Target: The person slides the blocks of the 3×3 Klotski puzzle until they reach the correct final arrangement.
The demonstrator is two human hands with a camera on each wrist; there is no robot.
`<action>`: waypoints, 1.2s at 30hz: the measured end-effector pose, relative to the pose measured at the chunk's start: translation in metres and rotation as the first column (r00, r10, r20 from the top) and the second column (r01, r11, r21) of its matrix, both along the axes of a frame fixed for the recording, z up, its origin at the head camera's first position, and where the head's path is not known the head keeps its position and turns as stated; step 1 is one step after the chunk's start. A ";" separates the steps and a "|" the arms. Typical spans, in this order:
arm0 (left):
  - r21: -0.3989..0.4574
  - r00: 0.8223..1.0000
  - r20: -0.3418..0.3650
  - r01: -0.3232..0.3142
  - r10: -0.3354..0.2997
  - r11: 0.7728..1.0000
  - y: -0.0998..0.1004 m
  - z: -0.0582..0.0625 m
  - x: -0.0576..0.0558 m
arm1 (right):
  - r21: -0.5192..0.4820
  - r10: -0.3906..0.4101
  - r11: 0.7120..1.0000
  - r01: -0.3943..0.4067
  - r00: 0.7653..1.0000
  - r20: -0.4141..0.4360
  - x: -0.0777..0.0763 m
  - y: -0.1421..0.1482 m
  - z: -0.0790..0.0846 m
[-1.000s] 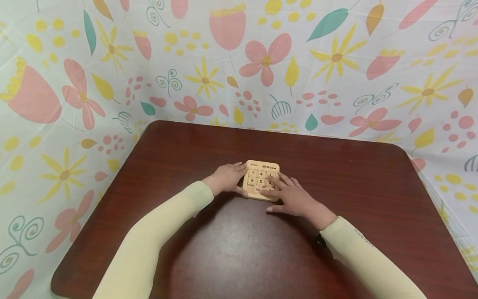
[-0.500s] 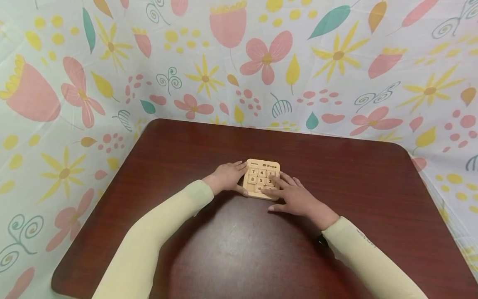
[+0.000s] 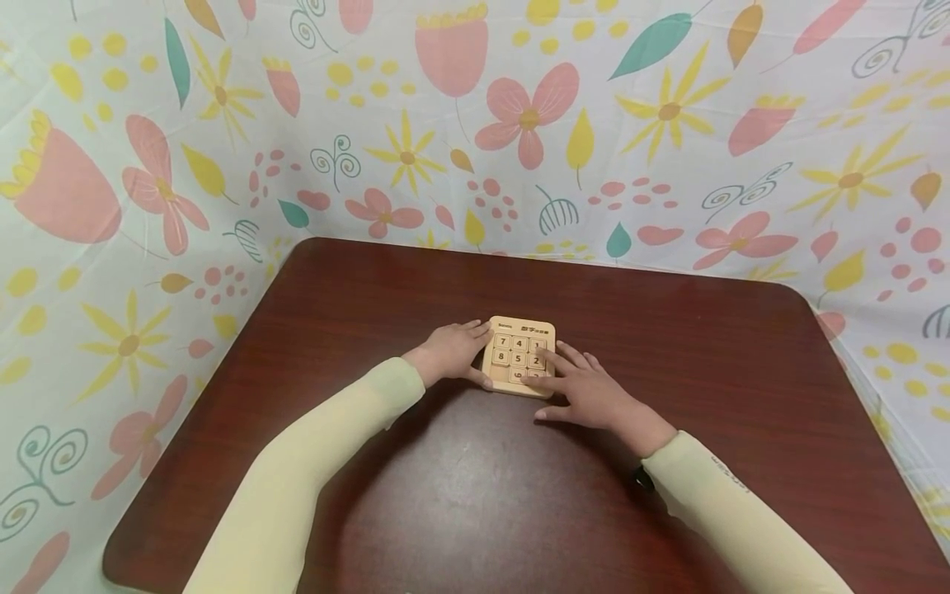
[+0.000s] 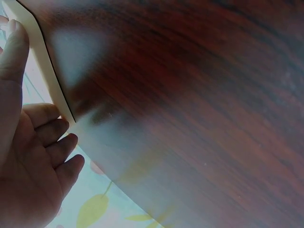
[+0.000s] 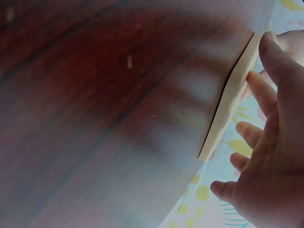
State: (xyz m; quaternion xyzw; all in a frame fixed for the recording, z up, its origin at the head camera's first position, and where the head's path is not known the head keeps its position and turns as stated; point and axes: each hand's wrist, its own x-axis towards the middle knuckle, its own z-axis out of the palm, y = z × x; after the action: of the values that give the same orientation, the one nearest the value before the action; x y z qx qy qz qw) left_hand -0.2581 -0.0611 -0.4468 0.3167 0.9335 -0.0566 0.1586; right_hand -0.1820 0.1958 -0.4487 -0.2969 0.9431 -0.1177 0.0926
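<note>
A wooden number slide puzzle (image 3: pixel 523 321) lies flat on the table in the head view, with numbered tiles in rows. Its bottom row has a gap (image 3: pixel 500 374) at the left, beside a tile marked 6 (image 3: pixel 518 375). My left hand (image 3: pixel 451 351) holds the puzzle's left side, thumb at the near corner and fingers along the edge. Over the right side spreads my right hand (image 3: pixel 594 396), index and middle fingertips on the right-hand tiles, partly hiding them. In the left wrist view the thumb (image 4: pixel 14 52) lies against the puzzle's pale edge (image 4: pixel 47 71).
The puzzle rests on a dark reddish-brown table (image 3: pixel 460 495) with rounded corners. A white cloth (image 3: pixel 653 198) printed with flowers and leaves hangs behind it and along the left.
The tile marked 6 has slid slightly right, widening the gap at lower left. My right hand has shifted slightly right; my left hand stays on the puzzle's side.
</note>
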 end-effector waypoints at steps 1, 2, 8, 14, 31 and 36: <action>0.003 1.000 0.001 0.000 0.000 1.000 0.000 0.000 0.000 | 0.002 -0.002 1.000 0.002 1.000 -0.001 0.000 0.000 0.000; 0.005 1.000 0.003 0.001 -0.001 1.000 0.000 0.000 0.000 | 0.004 -0.003 1.000 0.003 1.000 0.000 0.000 0.000 0.000; 0.018 1.000 0.001 0.004 -0.004 1.000 0.000 -0.002 -0.001 | -0.009 -0.016 1.000 0.016 1.000 0.017 0.001 -0.001 -0.002; 0.022 1.000 -0.005 0.003 -0.003 1.000 -0.001 -0.002 -0.001 | -0.025 -0.022 0.999 0.023 1.000 0.019 0.001 -0.002 -0.002; 0.026 1.000 -0.005 0.000 0.000 1.000 0.001 0.001 0.000 | -0.021 -0.069 0.997 0.070 0.997 0.026 -0.009 -0.022 0.000; 0.024 1.000 -0.010 0.001 0.000 1.000 0.002 0.002 -0.001 | -0.015 -0.080 0.997 0.081 0.996 0.037 -0.012 -0.028 -0.002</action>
State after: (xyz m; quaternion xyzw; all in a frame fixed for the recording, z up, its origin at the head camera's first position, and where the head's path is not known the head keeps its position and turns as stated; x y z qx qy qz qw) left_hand -0.2586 -0.0593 -0.4452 0.3186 0.9348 -0.0470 0.1501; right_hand -0.1942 0.1683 -0.4506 -0.2571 0.9515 -0.1347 0.1025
